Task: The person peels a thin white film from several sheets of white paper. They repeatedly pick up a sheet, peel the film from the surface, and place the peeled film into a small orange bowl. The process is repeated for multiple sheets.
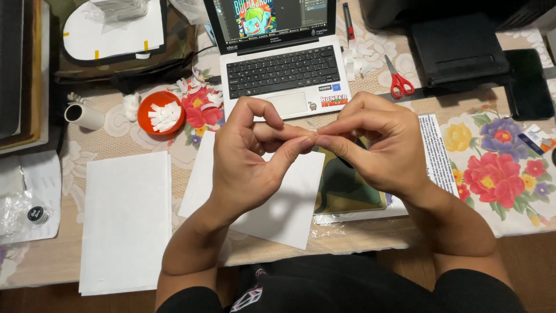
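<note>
Left hand (249,156) and right hand (376,145) pinch a tiny white scrap (313,131) together; white sheet (260,191) below lies bare, orange bowl (162,113) of strips up-left holds plenty.

head view | worn on person's head | looks steeply down, close, over table (116,130) edge | single view

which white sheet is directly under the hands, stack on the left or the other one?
The single tilted white sheet at table centre; both hands are above it, left hand over its middle. The squared white paper stack lies apart, further left.
</note>
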